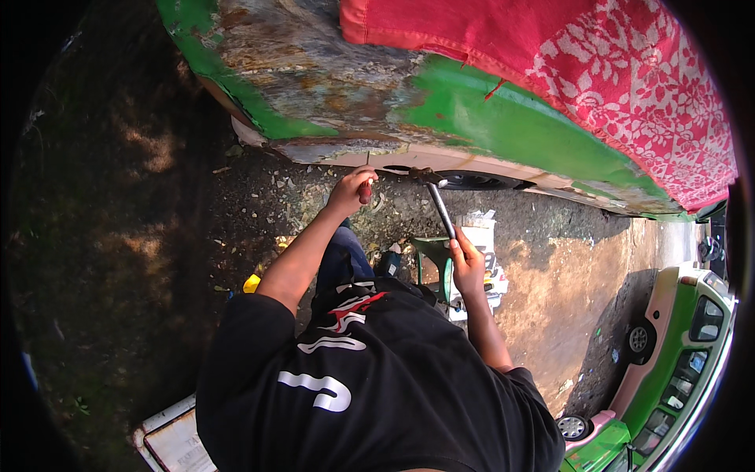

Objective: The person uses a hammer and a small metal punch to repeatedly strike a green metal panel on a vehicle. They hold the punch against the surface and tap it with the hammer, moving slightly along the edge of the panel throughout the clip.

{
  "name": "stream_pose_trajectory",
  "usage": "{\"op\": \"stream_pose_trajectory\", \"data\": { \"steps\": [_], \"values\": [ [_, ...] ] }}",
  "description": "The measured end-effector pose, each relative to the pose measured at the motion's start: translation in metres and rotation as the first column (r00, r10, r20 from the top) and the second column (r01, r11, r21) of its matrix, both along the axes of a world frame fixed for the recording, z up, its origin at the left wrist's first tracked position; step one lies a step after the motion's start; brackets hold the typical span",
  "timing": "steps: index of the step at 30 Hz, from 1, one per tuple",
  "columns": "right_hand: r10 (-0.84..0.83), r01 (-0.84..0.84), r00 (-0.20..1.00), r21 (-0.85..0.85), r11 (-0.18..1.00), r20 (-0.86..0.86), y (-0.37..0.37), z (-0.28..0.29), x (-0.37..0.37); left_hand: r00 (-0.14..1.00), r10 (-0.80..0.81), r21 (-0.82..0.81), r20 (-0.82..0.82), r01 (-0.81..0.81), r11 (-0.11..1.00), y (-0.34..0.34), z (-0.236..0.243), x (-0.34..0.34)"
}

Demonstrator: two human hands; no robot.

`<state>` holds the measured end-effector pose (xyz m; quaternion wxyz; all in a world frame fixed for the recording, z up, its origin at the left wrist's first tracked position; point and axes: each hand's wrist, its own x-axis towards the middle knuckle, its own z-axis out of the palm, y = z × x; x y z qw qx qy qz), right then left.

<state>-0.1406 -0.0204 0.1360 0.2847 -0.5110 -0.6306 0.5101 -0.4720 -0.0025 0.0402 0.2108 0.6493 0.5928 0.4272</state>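
My left hand [349,193] is closed around the red handle of a screwdriver [365,193]. Its thin shaft points up to the lower edge of a green vehicle body [503,118], where the paint is worn to bare, rusty metal. My right hand [469,266] grips a hammer [440,208] by its shiny handle. The hammer's head [427,177] is just below the body's pink lower strip, to the right of the screwdriver and apart from it. Whether the screwdriver's tip touches the metal I cannot tell.
A red cloth with white flowers [629,86] drapes over the vehicle. Beneath its edge shows a dark tyre [476,181]. A green stool [432,263] and white items [491,279] stand by my right arm. A green and pink van [668,370] is parked at right. Dirt ground has scattered debris.
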Motion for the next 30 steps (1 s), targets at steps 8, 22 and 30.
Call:
{"op": "stream_pose_trajectory", "data": {
  "steps": [8,22,30],
  "values": [
    [-0.005,0.006,0.999,-0.014,1.0,0.041,-0.002,0.014,-0.003,0.999,0.053,0.005,0.01,-0.054,0.999,-0.002,-0.014,-0.004],
    [0.021,-0.023,0.998,0.035,0.999,0.062,-0.006,0.017,-0.008,0.991,0.132,-0.012,0.022,-0.132,0.991,-0.01,-0.014,-0.007],
    [0.102,-0.107,0.993,0.092,0.99,0.053,-0.006,0.014,-0.018,0.994,0.097,-0.054,0.049,-0.094,0.994,-0.005,-0.017,-0.016]
  ]
}}
